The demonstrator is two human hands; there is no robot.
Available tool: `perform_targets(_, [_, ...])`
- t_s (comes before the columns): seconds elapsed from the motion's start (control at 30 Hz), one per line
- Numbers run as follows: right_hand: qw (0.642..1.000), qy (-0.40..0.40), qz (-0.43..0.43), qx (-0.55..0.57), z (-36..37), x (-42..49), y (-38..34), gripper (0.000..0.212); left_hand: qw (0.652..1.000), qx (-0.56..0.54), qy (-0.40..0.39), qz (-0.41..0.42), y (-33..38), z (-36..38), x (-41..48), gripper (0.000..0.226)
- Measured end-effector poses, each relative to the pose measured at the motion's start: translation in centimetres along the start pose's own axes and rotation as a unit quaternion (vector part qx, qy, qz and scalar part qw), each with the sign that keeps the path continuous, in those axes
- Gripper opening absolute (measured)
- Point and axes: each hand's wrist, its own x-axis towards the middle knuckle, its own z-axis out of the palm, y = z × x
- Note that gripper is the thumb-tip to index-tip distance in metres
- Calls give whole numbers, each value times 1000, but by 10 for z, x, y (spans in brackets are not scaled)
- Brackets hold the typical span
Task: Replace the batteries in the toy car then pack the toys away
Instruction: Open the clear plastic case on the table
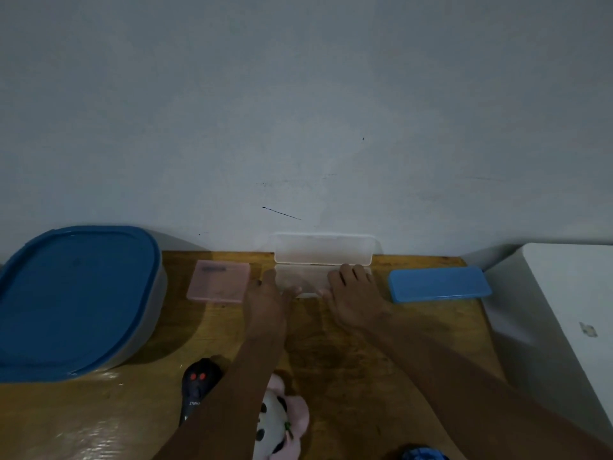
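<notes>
A clear plastic case point(323, 249) stands open against the wall, its lid upright and its base lying on the wooden table point(348, 353). My left hand point(265, 293) holds the base's left front corner. My right hand point(351, 293) rests on its right half, fingers spread over the base and thumb at the front edge. A black remote control point(198, 383) with two red buttons lies near the front, partly hidden by my left forearm. A plush panda in pink point(278, 423) sits beside it. A bit of a blue thing point(419, 453) shows at the bottom edge.
A large container with a blue lid point(76, 300) fills the table's left side. A pink flat case point(219, 282) lies left of the clear case and a blue closed case point(438, 283) lies right of it. A white appliance point(570, 313) stands beyond the table's right edge.
</notes>
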Motion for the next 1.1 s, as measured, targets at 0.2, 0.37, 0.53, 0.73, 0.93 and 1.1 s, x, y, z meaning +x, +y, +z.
perform_targets(0.2, [1000,-19,-21,-4,8,6,6,67,1000,2,3,-4,0,1,1,53])
perform_targets(0.37, [999,-37,-34,18,11,9,12,72,1000,0,-5,-27,2,0,3,50])
perform_targets(0.53, [997,45,-4,66,13,10,6,60,999,-12,-10,-45,6,-2,3,49])
perform_targets(0.73, [990,86,26,107,14,14,8,39,999,-15,-10,-46,8,-3,2,47])
perform_targets(0.93, [972,193,13,133,-5,13,2,32,999,-12,-16,-34,12,-7,0,39])
perform_targets(1.1, [989,72,-126,-8,1,-25,-17,30,1000,19,-8,-23,14,-11,-2,39])
